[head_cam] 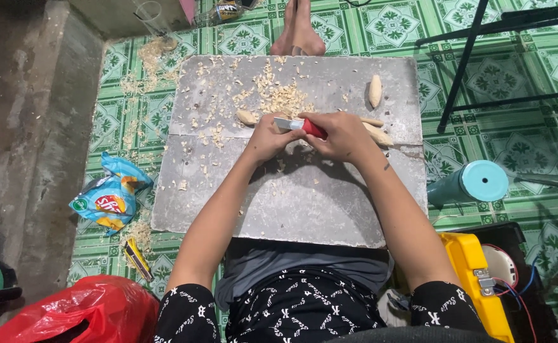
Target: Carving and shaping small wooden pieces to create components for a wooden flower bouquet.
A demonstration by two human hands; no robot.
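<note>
A grey slab (292,203) lies flat on the green tiled floor (507,70), reaching from the person's lap out toward another person's bare feet (298,32) at its far edge. Pale wood shavings (279,95) are heaped on the far half of the slab and spill off its far left corner onto the tiles.

Both hands meet over the middle of the slab, just this side of the shavings. The right hand (342,134) is closed around a knife (301,126) by its red handle; the blade points left, toward the other hand, so the knife's long axis runs across the slab. The left hand (267,136) is curled shut on a wood piece (247,117), whose rounded pale end sticks out to the left past the fingers. The blade tip sits right at the left hand, touching or nearly so; the cut itself is hidden.

More carved pieces lie to the right: a peg (375,90) well apart near the far right corner, and two sticks (378,132) just beyond the right hand, touching or almost touching it.
</note>
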